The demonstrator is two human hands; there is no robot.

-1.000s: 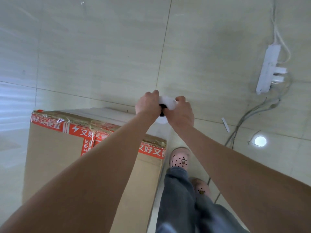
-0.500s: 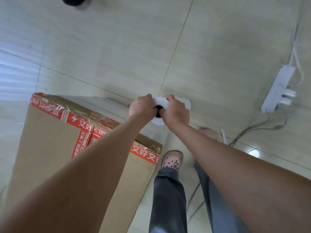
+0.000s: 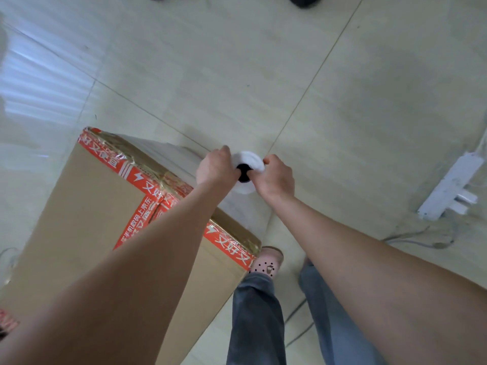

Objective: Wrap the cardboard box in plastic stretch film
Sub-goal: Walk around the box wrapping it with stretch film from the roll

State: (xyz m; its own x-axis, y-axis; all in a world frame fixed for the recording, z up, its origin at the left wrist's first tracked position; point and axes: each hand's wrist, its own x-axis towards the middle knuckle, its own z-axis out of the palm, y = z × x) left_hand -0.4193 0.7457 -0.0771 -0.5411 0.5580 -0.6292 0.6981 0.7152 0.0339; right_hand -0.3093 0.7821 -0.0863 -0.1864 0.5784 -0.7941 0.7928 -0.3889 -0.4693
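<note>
Cardboard box, matte brown with glossy red tape on its seams, stands on the pale tiled floor, below and left of your grip. Your left hand and right hand each clench the white film roll (dark core end-on) beyond its far corner

White roll of plastic stretch film is seen end-on only. Its length is hidden below, and the left hand and right hand gripping it cover its sides, fingertips mostly out of sight. Brown cardboard box with red printed tape: left forearm covers part of the top, near corner cut by the frame edge, small print on the tape unreadable. Dark rounded object at the top edge is cropped, can't identify. White power strip has a cable that leaves the right edge.
</note>
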